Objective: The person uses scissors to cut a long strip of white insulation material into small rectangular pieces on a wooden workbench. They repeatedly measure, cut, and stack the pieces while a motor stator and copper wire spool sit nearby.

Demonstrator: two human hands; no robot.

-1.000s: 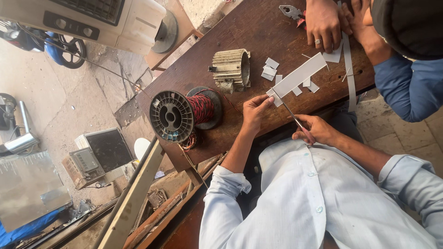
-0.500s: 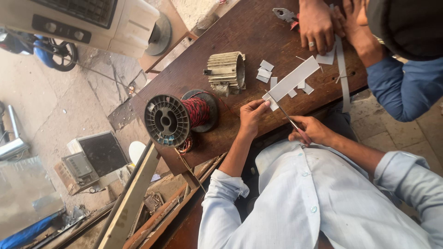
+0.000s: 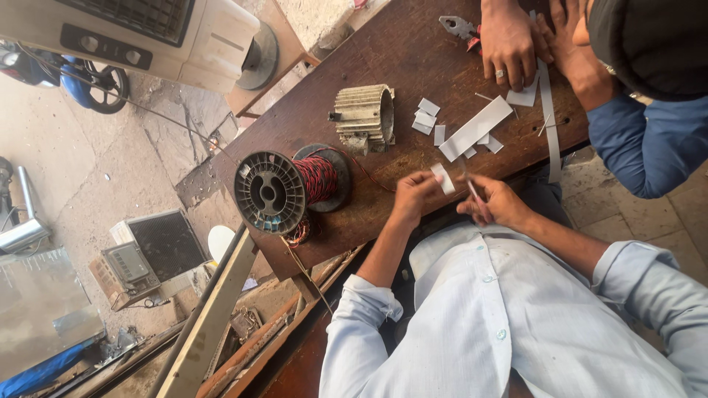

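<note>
Brown wooden workbench (image 3: 398, 66); hands (image 3: 414, 197) on small white paper strip (image 3: 443, 178).

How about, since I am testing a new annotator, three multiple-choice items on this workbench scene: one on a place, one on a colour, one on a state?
1. Where does the black plastic spool rest?
A. On the dark brown wooden table
B. On the concrete floor
C. On the person's lap

2. What colour is the wire wound on it?
A. Green
B. Red
C. Yellow

3. What is the left hand doing?
A. Lying flat and empty
B. Gripping the spool
C. Pinching a small white strip

Answers:
1. A: the spool sits near the table's edge, beside the ribbed grey metal housing.
2. B: the winding shows red.
3. C: its fingers close on the strip, while the right hand holds a thin tool.
</note>
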